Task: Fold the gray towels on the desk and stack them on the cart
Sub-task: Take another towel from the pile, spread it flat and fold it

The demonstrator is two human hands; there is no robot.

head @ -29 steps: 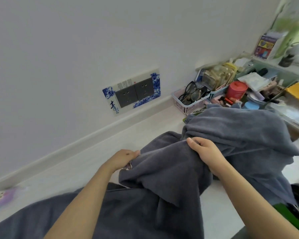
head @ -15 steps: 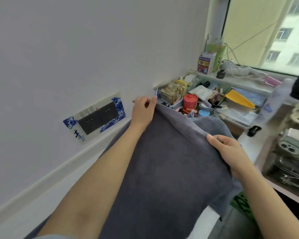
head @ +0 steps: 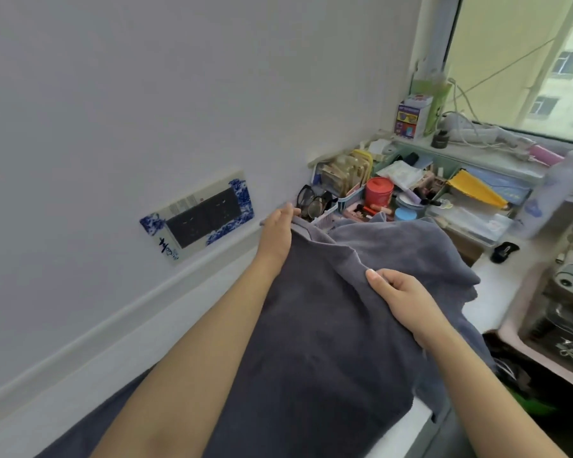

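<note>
Towel (head: 315, 325) (gray) gripped at its top edge by left hand (head: 277, 234) and right hand (head: 402, 292).

Beyond me: a red jar (head: 378, 192) beside glasses (head: 312, 202) in a basket, a wall socket (head: 201, 217), a yellow folder (head: 476, 189).

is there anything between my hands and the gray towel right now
No. Both hands already hold the gray towel: the left hand grips its far edge near the glasses basket, and the right hand pinches a fold nearer you.
</note>
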